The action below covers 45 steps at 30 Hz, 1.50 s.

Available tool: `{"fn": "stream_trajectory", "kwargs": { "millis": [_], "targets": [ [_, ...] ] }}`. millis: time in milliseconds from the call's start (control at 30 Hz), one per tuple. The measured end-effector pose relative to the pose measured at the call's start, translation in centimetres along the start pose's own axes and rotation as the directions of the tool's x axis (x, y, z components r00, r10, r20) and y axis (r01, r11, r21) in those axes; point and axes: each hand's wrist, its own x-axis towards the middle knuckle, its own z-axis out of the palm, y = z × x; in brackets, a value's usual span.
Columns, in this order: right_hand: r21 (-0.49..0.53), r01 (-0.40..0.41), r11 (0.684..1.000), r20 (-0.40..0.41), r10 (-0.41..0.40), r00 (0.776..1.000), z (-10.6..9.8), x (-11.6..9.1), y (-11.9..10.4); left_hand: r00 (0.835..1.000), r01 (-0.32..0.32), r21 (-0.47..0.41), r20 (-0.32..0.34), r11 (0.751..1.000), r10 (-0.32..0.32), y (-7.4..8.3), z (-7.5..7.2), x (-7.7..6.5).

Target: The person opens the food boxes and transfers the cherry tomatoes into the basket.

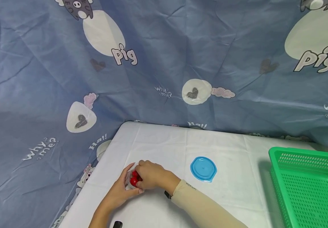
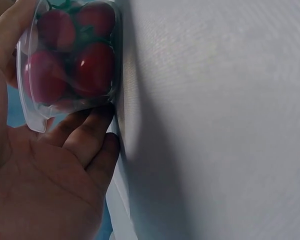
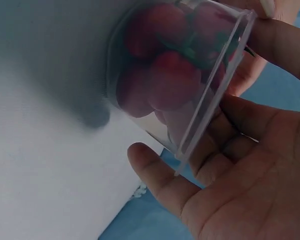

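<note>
A clear plastic container (image 1: 128,183) filled with red tomatoes (image 1: 134,181) with green stems stands on the white table at its left side. My left hand (image 1: 119,191) grips it, thumb along the near side and fingers round the far left. In the left wrist view several tomatoes (image 2: 94,70) show through the container wall (image 2: 29,107). Over the open top bends my right hand (image 1: 151,174), its fingers reaching past the container's rim (image 3: 210,107). Whether its fingertips pinch a tomato is hidden. The little finger stays outside, partly extended.
A blue lid (image 1: 203,168) lies flat on the white table (image 1: 232,202), right of the hands. At the far right stands a green plastic basket (image 1: 280,190). A blue printed cloth (image 1: 152,69) hangs behind the table and along its left side.
</note>
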Motion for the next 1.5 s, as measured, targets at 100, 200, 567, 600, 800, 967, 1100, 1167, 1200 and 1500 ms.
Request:
{"fn": "stream_trajectory", "kwargs": {
  "millis": [100, 200, 567, 600, 800, 967, 1100, 1167, 1200, 1500],
  "targets": [
    [0.008, 0.003, 1.0, -0.003, -0.003, 1.0, 0.0, 0.1, 0.1, 1.0, 0.004, 0.015, -0.002, 1.0, -0.004, 0.0, -0.1, 0.0],
    [0.015, 0.01, 1.0, -0.015, -0.01, 1.0, 0.1, 0.1, 0.2, 1.0, 0.01, 0.035, -0.005, 0.999, -0.009, 0.1, -0.1, 0.0],
    [0.064, 0.045, 0.997, -0.009, -0.044, 0.999, 0.2, 0.1, 0.5, 1.0, 0.001, 0.023, -0.02, 1.0, -0.001, -0.2, 0.1, 0.1],
    [0.068, 0.048, 0.997, -0.007, -0.047, 0.999, 0.2, 0.1, 0.5, 1.0, 0.0, 0.018, -0.018, 1.0, 0.0, -0.2, 0.1, 0.2],
    [0.107, 0.057, 0.993, -0.013, -0.056, 0.998, 0.1, 0.2, 0.8, 1.0, 0.017, 0.044, -0.023, 0.999, -0.016, -0.3, 0.2, 0.3],
    [0.162, 0.087, 0.983, -0.049, -0.08, 0.996, 0.2, 0.4, 1.1, 0.999, 0.025, 0.061, -0.025, 0.998, -0.023, -0.2, 0.1, 0.2],
    [0.18, 0.106, 0.978, -0.102, -0.089, 0.991, 0.4, 0.4, 1.3, 0.999, 0.035, 0.061, -0.022, 0.998, -0.034, -0.2, 0.0, 0.1],
    [0.198, 0.108, 0.974, -0.132, -0.082, 0.988, 0.6, 0.4, 1.5, 0.999, 0.041, 0.062, -0.024, 0.997, -0.039, -0.2, 0.0, 0.1],
    [0.205, 0.107, 0.973, -0.145, -0.078, 0.986, 0.7, 0.4, 1.6, 0.999, 0.043, 0.063, -0.026, 0.997, -0.042, -0.2, 0.1, 0.1],
    [0.262, 0.143, 0.954, -0.21, -0.089, 0.974, 1.3, 0.3, 2.5, 0.999, 0.05, 0.066, -0.022, 0.997, -0.049, -0.3, 0.1, 0.1]
  ]
}}
